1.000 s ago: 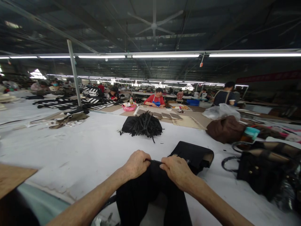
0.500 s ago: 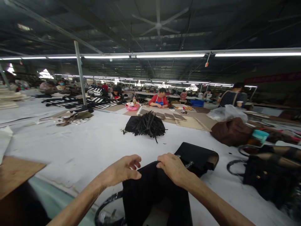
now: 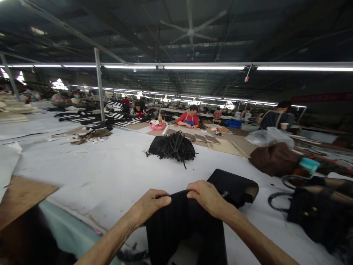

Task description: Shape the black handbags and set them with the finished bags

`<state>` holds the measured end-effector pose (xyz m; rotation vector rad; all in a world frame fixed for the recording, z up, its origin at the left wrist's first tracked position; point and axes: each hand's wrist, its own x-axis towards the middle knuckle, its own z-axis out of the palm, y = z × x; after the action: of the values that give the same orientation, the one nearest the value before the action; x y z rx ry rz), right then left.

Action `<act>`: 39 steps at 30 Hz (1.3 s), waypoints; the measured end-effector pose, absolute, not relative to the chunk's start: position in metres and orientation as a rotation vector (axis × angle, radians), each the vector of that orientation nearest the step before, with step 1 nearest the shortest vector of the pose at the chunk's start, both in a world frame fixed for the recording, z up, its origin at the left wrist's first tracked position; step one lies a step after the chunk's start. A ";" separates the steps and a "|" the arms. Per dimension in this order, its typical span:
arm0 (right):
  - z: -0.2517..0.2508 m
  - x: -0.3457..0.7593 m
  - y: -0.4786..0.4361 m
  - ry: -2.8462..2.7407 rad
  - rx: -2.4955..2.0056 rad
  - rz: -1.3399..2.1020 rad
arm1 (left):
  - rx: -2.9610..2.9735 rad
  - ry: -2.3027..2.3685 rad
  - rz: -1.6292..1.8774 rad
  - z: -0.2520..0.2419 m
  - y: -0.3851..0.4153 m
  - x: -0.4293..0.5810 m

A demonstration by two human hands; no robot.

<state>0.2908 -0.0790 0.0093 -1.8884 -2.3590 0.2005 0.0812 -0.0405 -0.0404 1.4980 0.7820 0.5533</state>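
Observation:
A black bag (image 3: pixel 183 221) stands in front of me, its mouth facing me and a paler patch showing inside. My left hand (image 3: pixel 150 206) grips the left part of its top edge, thumb on the near side. On the same edge, a little to the right, my right hand (image 3: pixel 205 197) is closed with the thumb inside. Between the two hands a short stretch of rim shows. A dark handle (image 3: pixel 132 254) lies at the bag's lower left, partly behind my left forearm. Just past my right hand lies another black bag (image 3: pixel 234 186).
A pile of black strips (image 3: pixel 176 147) sits on the white table (image 3: pixel 110 173). At right are black handbags (image 3: pixel 314 206), a brown cloth bundle (image 3: pixel 274 158) and a teal-lidded container (image 3: pixel 307 167). A brown board (image 3: pixel 26 195) lies at left. A co-worker in red (image 3: pixel 189 118) sits across.
My left hand has closed from an open curl onto the bag's top edge. My right hand keeps its grip. The view has shifted slightly.

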 end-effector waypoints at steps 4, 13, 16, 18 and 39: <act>0.010 0.290 -0.077 -2.348 -1.878 0.229 | 1.403 0.821 0.528 -0.040 -0.039 0.081; 0.007 0.290 -0.075 -2.372 -1.849 0.197 | 1.574 0.950 0.596 -0.039 -0.037 0.088; 0.008 0.291 -0.075 -2.383 -1.843 0.190 | 1.530 0.937 0.616 -0.042 -0.036 0.088; 0.008 0.293 -0.075 -2.398 -1.830 0.183 | 1.480 0.925 0.628 -0.044 -0.036 0.088; 0.009 0.249 -0.065 -2.612 -1.660 0.061 | 1.883 0.952 0.719 -0.030 -0.041 0.051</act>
<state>0.2491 -0.0652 0.0086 -1.6600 -2.6119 0.0612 0.0513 -0.0407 -0.0303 1.8826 0.9516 0.7188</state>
